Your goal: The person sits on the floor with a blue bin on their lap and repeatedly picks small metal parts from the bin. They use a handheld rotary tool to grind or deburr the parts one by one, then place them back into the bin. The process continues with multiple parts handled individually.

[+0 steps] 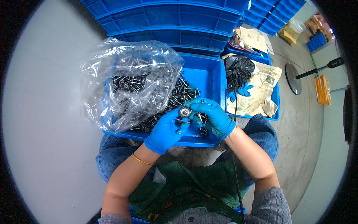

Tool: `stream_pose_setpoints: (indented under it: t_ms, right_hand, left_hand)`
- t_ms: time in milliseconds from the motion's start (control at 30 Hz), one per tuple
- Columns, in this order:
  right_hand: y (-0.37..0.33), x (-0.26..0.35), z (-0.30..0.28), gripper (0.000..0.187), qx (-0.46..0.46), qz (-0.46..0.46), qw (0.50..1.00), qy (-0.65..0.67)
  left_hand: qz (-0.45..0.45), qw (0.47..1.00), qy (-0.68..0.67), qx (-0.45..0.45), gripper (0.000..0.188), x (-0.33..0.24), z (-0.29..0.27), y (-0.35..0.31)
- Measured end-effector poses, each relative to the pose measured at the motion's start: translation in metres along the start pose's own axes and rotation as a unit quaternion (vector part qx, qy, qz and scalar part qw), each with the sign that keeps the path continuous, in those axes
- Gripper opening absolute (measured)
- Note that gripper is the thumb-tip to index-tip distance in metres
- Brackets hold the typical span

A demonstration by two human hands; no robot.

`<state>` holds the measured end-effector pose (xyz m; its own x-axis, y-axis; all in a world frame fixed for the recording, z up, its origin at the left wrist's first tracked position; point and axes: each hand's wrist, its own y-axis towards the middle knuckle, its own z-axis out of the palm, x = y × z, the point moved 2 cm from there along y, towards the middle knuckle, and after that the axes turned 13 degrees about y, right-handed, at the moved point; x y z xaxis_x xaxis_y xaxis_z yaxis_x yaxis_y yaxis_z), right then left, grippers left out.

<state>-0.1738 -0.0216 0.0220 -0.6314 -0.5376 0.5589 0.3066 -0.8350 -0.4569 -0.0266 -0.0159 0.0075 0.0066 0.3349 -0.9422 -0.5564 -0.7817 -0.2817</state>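
Observation:
My left hand (164, 130), in a bright blue glove, is closed around a round metal part (184, 111) with a small stud at its centre. Close beside it is my right hand (216, 117), in a darker teal glove, its fingers curled around slim metal pins (200, 117). The fingertips of both hands meet near the round part, and the exact grip is partly hidden. Both hands are over the front of a blue plastic bin (203, 71). A heap of dark and shiny metal pins (181, 91) lies in it, partly under a clear plastic bag (156, 89).
Stacked blue crates (167, 18) rise behind the bin. To the right, another crate holds brown paper (261, 89), a black plastic bag (238, 71) and blue gloves (244, 90). A black cable (235, 171) hangs by my right arm. A round-based stand (293, 79) is farther right.

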Motion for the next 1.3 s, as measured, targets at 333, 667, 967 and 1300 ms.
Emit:
stream_pose_setpoints:
  t_ms: [333, 667, 967, 1300]
  right_hand:
    - [-0.003, 0.014, -0.010, 0.024, -0.012, 0.014, 0.963, 0.268]
    - [-0.147, 0.143, -0.133, 0.026, -0.091, -0.431, 0.897, 0.040]
    - [-0.233, -0.114, -0.433, 0.034, -0.453, -0.176, 0.836, 0.254]
    - [-0.188, -0.192, -0.491, 0.029, -0.527, -0.198, 0.750, 0.347]
  left_hand:
    - [-0.031, 0.962, -0.267, 0.055, 0.025, 0.015, -0.002, 0.012]
    - [-0.089, 0.965, -0.245, -0.034, 0.016, 0.006, -0.010, 0.006]
    - [-0.113, 0.949, -0.261, -0.137, 0.023, 0.029, -0.021, 0.016]
    - [-0.105, 0.937, -0.314, -0.112, 0.022, 0.033, -0.014, 0.018]
